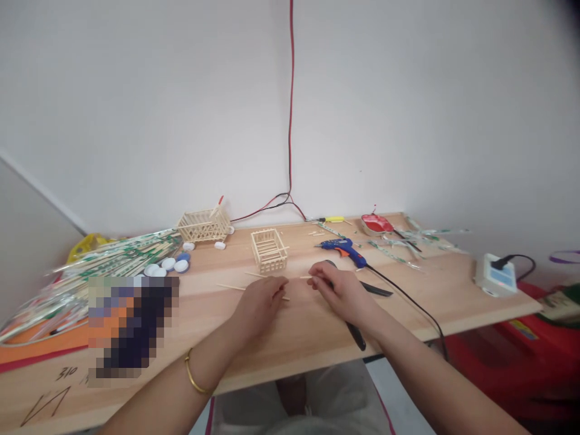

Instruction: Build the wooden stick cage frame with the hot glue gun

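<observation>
My right hand (338, 293) is closed, with thumb and fingertips pinching the end of a thin wooden stick (299, 277). To its left my left hand (263, 300) hovers low over the table, fingers curled inward; what they hold, if anything, is hidden. Two more sticks, a wooden skewer (230, 287) and another skewer (254, 275), run out from behind the left hand. Just beyond the hands stands a small open crate of glued sticks (270, 251), with one stick jutting over its right side. A pair of black-handled scissors or cutters (356, 336) lies partly under my right forearm.
A blue glue gun (347, 249) lies right of the crate, its cord trailing over the table edge. At the back left stands a stick cart (203, 226). Bottle caps (168, 264) and wrapped skewers (122, 260) lie left; a red dish (377, 223) and power box (495, 275) are right.
</observation>
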Tool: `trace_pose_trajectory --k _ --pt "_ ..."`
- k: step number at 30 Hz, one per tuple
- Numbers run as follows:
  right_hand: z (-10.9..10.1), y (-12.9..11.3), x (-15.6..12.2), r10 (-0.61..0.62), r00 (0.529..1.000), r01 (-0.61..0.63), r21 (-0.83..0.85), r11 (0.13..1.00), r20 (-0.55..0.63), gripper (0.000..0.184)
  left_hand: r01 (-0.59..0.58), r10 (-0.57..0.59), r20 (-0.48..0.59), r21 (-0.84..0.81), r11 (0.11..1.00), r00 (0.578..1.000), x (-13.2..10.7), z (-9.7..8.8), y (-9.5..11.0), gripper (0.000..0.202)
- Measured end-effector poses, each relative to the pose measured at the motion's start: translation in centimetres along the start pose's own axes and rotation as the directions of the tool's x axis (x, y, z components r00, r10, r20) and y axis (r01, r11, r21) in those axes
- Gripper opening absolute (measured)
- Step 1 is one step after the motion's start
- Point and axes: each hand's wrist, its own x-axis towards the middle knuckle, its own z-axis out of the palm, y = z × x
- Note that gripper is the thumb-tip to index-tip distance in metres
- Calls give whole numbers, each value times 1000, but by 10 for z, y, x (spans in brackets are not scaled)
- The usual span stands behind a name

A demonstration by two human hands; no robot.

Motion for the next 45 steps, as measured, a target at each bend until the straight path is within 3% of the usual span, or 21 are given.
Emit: trace_pose_trajectory --k 3,7,13,17,21,23,25,28,31,35,40,43,45 --pt "0 -4 -1 -7 1000 8 -41 999 23 13 -46 46 -10 42 998 999 1 3 5 22" --pt "5 -11 0 -48 997 54 -104 993 55 14 -110 108 -65 -28 994 992 -1 1 20 20" --pt "16 -21 -4 -72 995 75 -41 996 72 9 -94 95 -1 41 995 996 0 -1 28 14" --pt "-3 -5 0 2 1000 -3 -39 999 -18 14 -147 143 41 106 983 989 6 -11 32 21" --pt "-47 34 14 128 965 -200 -325 924 -227 35 -155 158 -132 35 987 979 17 -33 37 17" --pt "-66 56 21 198 950 -288 -435 853 -242 41 -89 87 -264 7 996 961 24 -45 33 12" --pt "-79 75 27 316 919 -391 -436 811 -236 34 -4 -7 -388 -27 1000 922 29 -54 22 10" --pt "-83 94 31 464 862 -507 -371 778 -205 32 99 -171 -504 -166 981 847 33 -56 0 15" --pt "-78 103 34 516 844 -536 -299 790 -150 29 144 -295 -502 -318 937 813 32 -51 -17 19" --pt "-74 104 39 576 817 -574 -130 808 -26 14 150 -290 -461 -316 937 838 29 -47 -22 19" --pt "-83 98 37 618 780 -626 169 762 102 12 158 -250 -447 -232 960 859 28 -46 -24 22" --pt "-90 88 26 593 790 -608 329 723 158 10 166 -258 -435 -237 957 863 28 -46 -25 23" --pt "-92 77 17 549 806 -578 489 653 219 11 175 -265 -424 -238 955 866 28 -46 -25 23"
